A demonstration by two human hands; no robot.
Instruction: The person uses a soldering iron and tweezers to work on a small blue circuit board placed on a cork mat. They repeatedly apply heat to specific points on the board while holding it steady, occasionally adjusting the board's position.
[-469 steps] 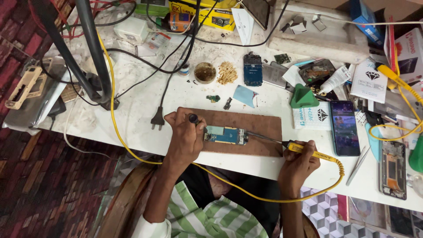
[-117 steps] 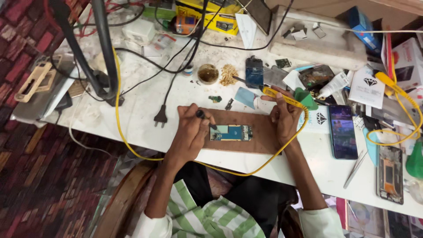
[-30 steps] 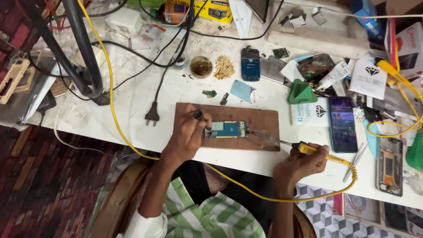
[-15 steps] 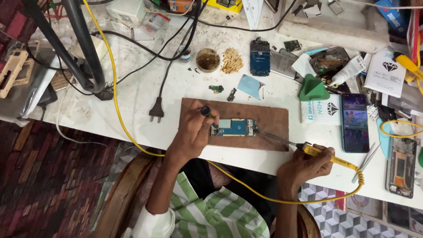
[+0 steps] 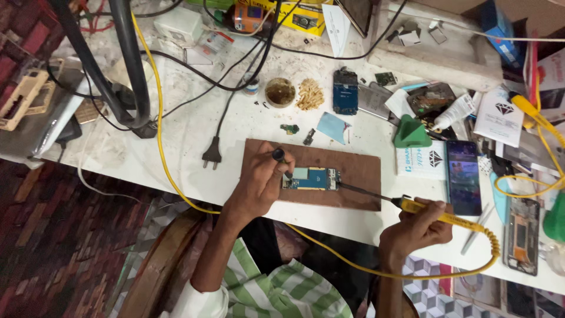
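Observation:
A small blue circuit board (image 5: 312, 178) lies on a brown board (image 5: 353, 171) near the table's front edge. My left hand (image 5: 259, 182) is closed on a thin dark tool (image 5: 281, 159) whose tip touches the board's left end. My right hand (image 5: 415, 227) grips a yellow soldering iron (image 5: 438, 215); its dark tip (image 5: 362, 191) reaches the circuit board's right end. The iron's yellow cable (image 5: 376, 272) loops under my arms.
A black plug (image 5: 212, 154) lies left of the brown board. A phone (image 5: 463, 176), a green stand (image 5: 410, 132), tweezers (image 5: 477, 229) and phone parts crowd the right. A round tin (image 5: 279, 92), a black lamp arm (image 5: 132, 65) and cables fill the back.
The view has shifted slightly. My right hand has drawn the soldering iron a little toward the table's front edge; my left hand stays on the circuit board.

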